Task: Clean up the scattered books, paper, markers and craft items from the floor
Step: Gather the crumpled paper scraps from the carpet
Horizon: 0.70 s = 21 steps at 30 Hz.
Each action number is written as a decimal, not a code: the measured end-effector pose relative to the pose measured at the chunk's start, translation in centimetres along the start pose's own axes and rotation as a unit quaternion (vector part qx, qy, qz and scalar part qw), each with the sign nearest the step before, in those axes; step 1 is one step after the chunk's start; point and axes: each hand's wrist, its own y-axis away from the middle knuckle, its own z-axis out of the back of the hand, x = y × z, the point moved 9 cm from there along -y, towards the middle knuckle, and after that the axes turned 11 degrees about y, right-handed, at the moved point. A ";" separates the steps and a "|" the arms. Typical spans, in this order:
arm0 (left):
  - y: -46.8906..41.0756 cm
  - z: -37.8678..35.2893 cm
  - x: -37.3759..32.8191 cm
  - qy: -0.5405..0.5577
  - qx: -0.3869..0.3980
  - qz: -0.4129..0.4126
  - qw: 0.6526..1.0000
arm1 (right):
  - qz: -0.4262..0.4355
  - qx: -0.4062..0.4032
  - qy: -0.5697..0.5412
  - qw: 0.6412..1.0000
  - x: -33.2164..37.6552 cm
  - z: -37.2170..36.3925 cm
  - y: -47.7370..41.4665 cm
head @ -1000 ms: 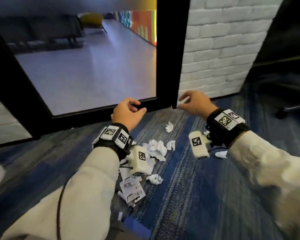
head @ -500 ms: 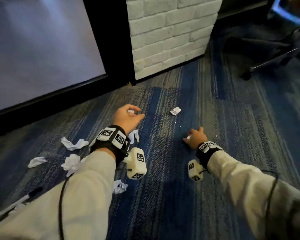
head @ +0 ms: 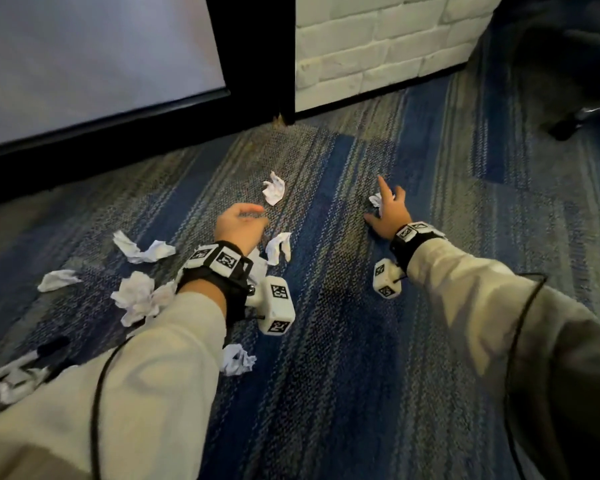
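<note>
Black-and-white square codes [head: 228,260] mark both wristbands [head: 208,271]; right hand [head: 390,214] touches crumpled paper [head: 374,200].

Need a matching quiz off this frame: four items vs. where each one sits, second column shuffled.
Things:
1. marker
2. chair base
3. brick wall
4. small paper scrap

Places:
A. at the fingers of the right hand
B. top right corner
C. lower left edge
D. top centre

Pairs: 1-C, 2-B, 3-D, 4-A
</note>
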 end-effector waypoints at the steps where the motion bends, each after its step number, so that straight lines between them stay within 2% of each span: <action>1: -0.6 -0.1 0.2 -0.006 -0.001 0.002 1.000 | 0.013 0.008 0.017 1.000 -0.3 -0.2 -0.7; 4: -2.0 -0.9 1.4 -0.075 0.010 0.003 0.997 | 0.026 -0.007 -0.008 1.000 -0.6 -0.1 -0.8; 7: -1.9 -3.3 2.0 -0.164 0.068 -0.039 0.983 | 0.020 -0.049 -0.079 0.995 -0.9 0.5 1.2; 8: -1.8 -4.2 2.1 -0.210 0.094 -0.067 0.971 | 0.018 -0.048 -0.092 0.994 -0.8 0.3 1.8; 10: -1.3 -5.9 2.6 -0.331 0.144 -0.124 0.925 | 0.015 -0.040 -0.094 0.995 -0.7 -0.2 2.9; 12: -1.3 -6.5 2.8 -0.389 0.152 -0.157 0.895 | -0.002 -0.036 -0.095 0.995 -0.9 -0.1 2.5; 15: -2.0 -6.3 2.5 -0.359 0.115 -0.157 0.913 | -0.039 0.006 -0.150 0.988 -1.6 -0.2 1.4; 18: -3.3 -5.7 1.7 -0.236 0.066 -0.073 0.967 | -0.047 0.077 -0.266 0.960 -0.8 -2.2 1.8; 21: -5.4 -4.5 -0.3 -0.148 -0.031 -0.065 0.986 | -0.060 0.040 -0.273 0.959 -0.4 -3.0 1.3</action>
